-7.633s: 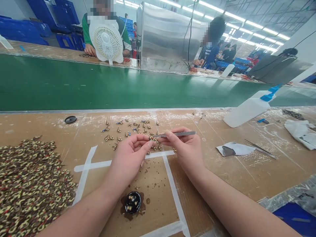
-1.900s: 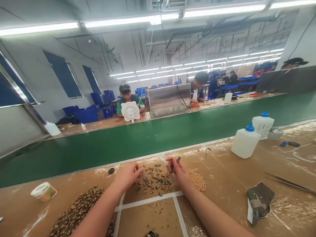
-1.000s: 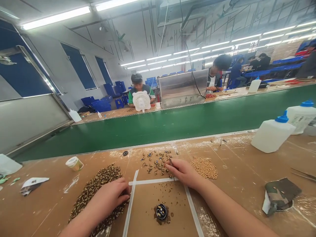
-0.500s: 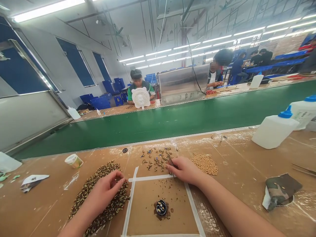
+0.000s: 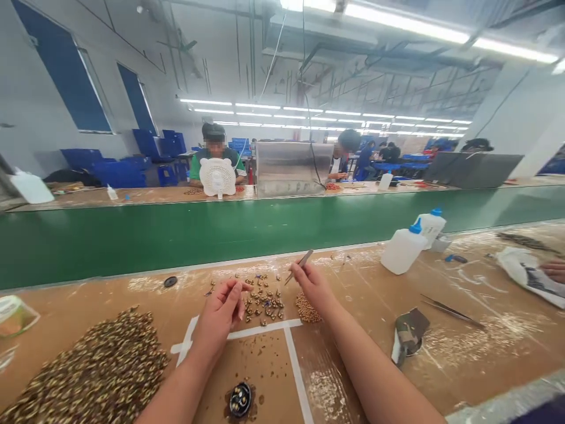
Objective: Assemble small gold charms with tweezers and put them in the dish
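My right hand (image 5: pixel 311 284) grips metal tweezers (image 5: pixel 305 259), tilted with the tips pointing down and left, just right of the scattered small gold-and-dark pieces (image 5: pixel 267 304). My left hand (image 5: pixel 225 306) is at the left edge of those pieces, thumb and fingers pinched together; whatever is between them is too small to make out. Under my right wrist sits a pile of round tan-gold beads (image 5: pixel 308 308). Closer to me, a small black dish (image 5: pixel 241 400) holds a few beads in dark liquid. A large heap of gold-and-dark pieces (image 5: pixel 101 365) spreads to the left.
White tape (image 5: pixel 295 365) frames the area around the dish. A black disc (image 5: pixel 170 282) lies farther back. White bottles (image 5: pixel 402 252), a camouflage-patterned scrap (image 5: pixel 410 333) and spare tweezers (image 5: pixel 452 309) are to the right. Beyond runs a green belt (image 5: pixel 265 229), with people seated across it.
The view has swung to the right. My left hand has gone from over the heap to the scattered pieces. My right hand, still with the tweezers, has shifted to the pieces' right side.
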### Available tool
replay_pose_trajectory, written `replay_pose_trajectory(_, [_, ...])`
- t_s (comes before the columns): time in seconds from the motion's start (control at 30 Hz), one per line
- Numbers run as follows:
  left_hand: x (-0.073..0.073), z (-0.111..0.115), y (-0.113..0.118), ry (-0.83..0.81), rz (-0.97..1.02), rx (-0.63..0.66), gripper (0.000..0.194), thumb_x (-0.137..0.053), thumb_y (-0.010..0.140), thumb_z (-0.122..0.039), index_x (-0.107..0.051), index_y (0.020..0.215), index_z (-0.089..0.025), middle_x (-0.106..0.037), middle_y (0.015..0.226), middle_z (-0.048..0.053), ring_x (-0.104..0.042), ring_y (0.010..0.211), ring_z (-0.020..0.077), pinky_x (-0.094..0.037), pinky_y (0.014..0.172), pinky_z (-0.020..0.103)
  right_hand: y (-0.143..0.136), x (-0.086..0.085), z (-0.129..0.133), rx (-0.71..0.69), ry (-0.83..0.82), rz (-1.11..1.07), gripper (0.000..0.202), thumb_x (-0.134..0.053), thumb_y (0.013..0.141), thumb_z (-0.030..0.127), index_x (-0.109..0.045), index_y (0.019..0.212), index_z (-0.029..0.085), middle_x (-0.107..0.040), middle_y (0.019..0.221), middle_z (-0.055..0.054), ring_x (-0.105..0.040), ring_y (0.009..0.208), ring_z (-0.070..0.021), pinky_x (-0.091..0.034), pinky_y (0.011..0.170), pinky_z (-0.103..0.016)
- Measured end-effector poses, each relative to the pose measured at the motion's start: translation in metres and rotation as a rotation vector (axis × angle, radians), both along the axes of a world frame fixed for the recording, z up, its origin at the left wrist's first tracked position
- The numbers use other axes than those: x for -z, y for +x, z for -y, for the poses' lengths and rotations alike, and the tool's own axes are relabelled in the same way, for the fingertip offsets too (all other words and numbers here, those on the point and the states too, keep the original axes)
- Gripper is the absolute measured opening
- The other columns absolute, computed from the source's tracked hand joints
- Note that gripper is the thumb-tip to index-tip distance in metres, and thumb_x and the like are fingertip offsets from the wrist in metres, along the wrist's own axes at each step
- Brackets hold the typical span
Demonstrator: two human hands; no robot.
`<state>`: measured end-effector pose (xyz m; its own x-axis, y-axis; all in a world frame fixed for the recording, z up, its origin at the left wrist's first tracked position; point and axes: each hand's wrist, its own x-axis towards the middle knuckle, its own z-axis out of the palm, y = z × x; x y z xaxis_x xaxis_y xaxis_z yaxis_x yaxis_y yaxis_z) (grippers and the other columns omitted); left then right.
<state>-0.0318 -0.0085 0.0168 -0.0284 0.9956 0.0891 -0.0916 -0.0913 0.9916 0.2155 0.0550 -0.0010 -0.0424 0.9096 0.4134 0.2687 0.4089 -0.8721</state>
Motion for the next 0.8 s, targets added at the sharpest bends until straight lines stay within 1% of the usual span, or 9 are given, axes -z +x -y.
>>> replay_pose_trajectory(0.07, [0.009,-0.002,0.001,-0.023,-0.022,0.054,0.062,-0.076,0.086,-0.075,-0.068,0.104,-0.017,-0.060,0.068,-0.003,-0.043,0.048,0.0080,-0.031,0.046,0.020,0.023,-0.002,-0.006,0.120,0.022,0.067,0.055,-0.054,0.101,0.072,-0.063,0.080,0.022,-0.063,0.072,-0.004,-0.057,0.072,-0.0214,-0.038,0.066,-0.031])
replay_pose_trajectory(0.17, [0.015,0.002,0.001,-0.038,-0.055,0.128,0.066,-0.080,0.081,-0.077,-0.068,0.107,-0.017,-0.065,0.084,0.000,-0.045,0.048,0.0061,-0.033,0.045,0.021,0.040,0.003,-0.014,0.200,0.006,0.173,0.053,-0.053,0.102,0.068,-0.060,0.076,0.022,-0.062,0.068,-0.004,-0.056,0.069,-0.0215,-0.034,0.064,-0.032])
replay_pose_trajectory(0.3, [0.014,0.003,0.004,-0.025,-0.003,0.111,0.067,-0.080,0.082,-0.075,-0.062,0.118,-0.022,-0.063,0.077,-0.005,-0.040,0.044,0.0059,-0.032,0.044,0.020,0.038,0.015,-0.020,0.200,-0.032,0.299,0.050,-0.055,0.102,0.061,-0.051,0.069,0.023,-0.058,0.064,-0.002,-0.052,0.066,-0.0197,-0.030,0.063,-0.032])
replay_pose_trajectory(0.37, [0.014,0.001,0.004,-0.042,0.001,0.095,0.065,-0.084,0.079,-0.074,-0.062,0.110,-0.021,-0.071,0.080,-0.001,-0.044,0.045,0.0066,-0.034,0.045,0.020,0.036,0.018,-0.021,0.209,-0.047,0.336,0.049,-0.053,0.103,0.058,-0.048,0.069,0.024,-0.058,0.065,-0.002,-0.051,0.066,-0.0191,-0.029,0.063,-0.032])
replay_pose_trajectory(0.43, [0.014,0.000,0.002,-0.071,-0.012,0.083,0.063,-0.087,0.076,-0.073,-0.065,0.100,-0.019,-0.075,0.081,0.005,-0.054,0.051,0.0102,-0.037,0.046,0.021,0.036,0.018,-0.021,0.218,-0.061,0.358,0.049,-0.051,0.104,0.057,-0.046,0.069,0.024,-0.057,0.066,-0.001,-0.050,0.066,-0.0186,-0.027,0.063,-0.032])
replay_pose_trajectory(0.53, [0.015,0.001,0.000,-0.086,-0.044,0.059,0.060,-0.087,0.077,-0.070,-0.074,0.101,-0.016,-0.071,0.072,0.005,-0.058,0.056,0.0144,-0.042,0.048,0.023,0.037,0.018,-0.021,0.214,-0.078,0.365,0.049,-0.052,0.103,0.058,-0.044,0.069,0.024,-0.054,0.064,0.000,-0.046,0.064,-0.0178,-0.025,0.063,-0.032])
replay_pose_trajectory(0.63, [0.016,0.001,0.002,-0.067,-0.059,0.057,0.058,-0.083,0.082,-0.068,-0.077,0.107,-0.016,-0.072,0.081,0.007,-0.056,0.058,0.0132,-0.047,0.050,0.024,0.037,0.017,-0.022,0.204,-0.091,0.340,0.049,-0.056,0.100,0.058,-0.045,0.067,0.023,-0.049,0.061,0.001,-0.044,0.063,-0.0171,-0.024,0.062,-0.033])
replay_pose_trajectory(0.7, [0.019,0.001,0.004,-0.049,-0.024,0.045,0.055,-0.080,0.086,-0.066,-0.072,0.115,-0.020,-0.069,0.088,0.004,-0.053,0.059,0.0122,-0.046,0.048,0.023,0.035,0.016,-0.021,0.193,-0.096,0.298,0.050,-0.060,0.097,0.059,-0.048,0.065,0.023,-0.047,0.059,0.001,-0.043,0.061,-0.0167,-0.024,0.062,-0.033])
replay_pose_trajectory(0.8, [0.023,0.001,0.007,-0.056,0.069,0.039,0.043,-0.073,0.094,-0.061,-0.061,0.116,-0.026,-0.053,0.081,-0.004,-0.044,0.055,0.0107,-0.040,0.044,0.021,0.025,0.013,-0.016,0.151,-0.093,0.183,0.052,-0.061,0.096,0.065,-0.057,0.068,0.021,-0.047,0.059,0.001,-0.044,0.060,-0.0157,-0.029,0.060,-0.031])
